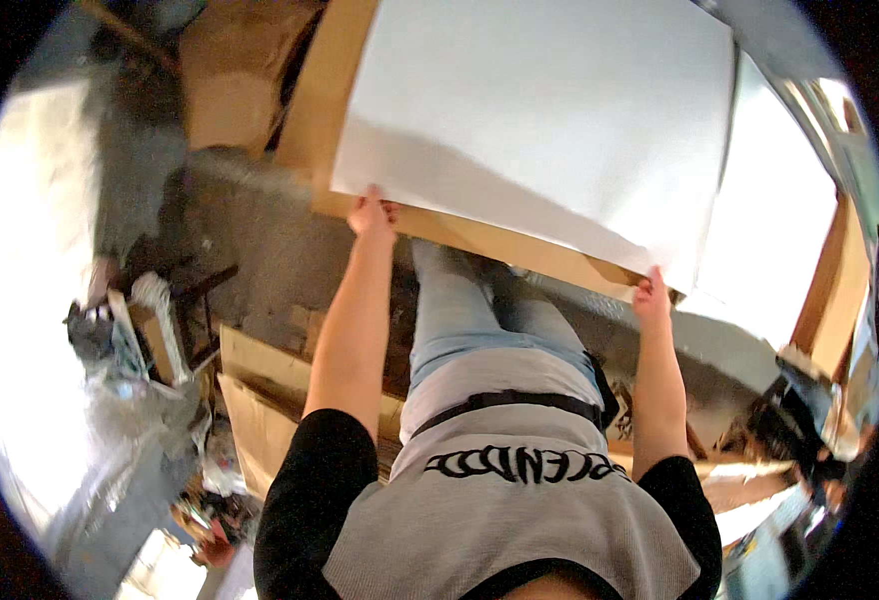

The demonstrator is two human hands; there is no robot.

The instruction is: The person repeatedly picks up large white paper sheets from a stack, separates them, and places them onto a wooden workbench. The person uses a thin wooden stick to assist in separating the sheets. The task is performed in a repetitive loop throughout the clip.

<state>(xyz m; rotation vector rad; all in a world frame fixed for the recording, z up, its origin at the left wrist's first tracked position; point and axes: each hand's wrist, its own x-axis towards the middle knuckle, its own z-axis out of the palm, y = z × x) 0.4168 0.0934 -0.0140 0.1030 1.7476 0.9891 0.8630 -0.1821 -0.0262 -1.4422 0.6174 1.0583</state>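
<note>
A large white sheet [540,110] spreads out in front of me, with a shadow along its near edge. Its near left corner is pinched between the thumb and fingers of my left hand [374,214]. At the near right corner, my right hand [652,294] grips the edge in the same way. Beneath the sheet lies a brown board [500,247], showing as a strip along the near and left sides. The far edge of the sheet runs out of view.
More white sheet material [775,210] lies to the right, beside a brown edge [822,290]. Flat cardboard [260,420] leans at my lower left. A brown carton [235,70] stands at the far left. Clear plastic wrapping [145,430] and mixed clutter are on the left.
</note>
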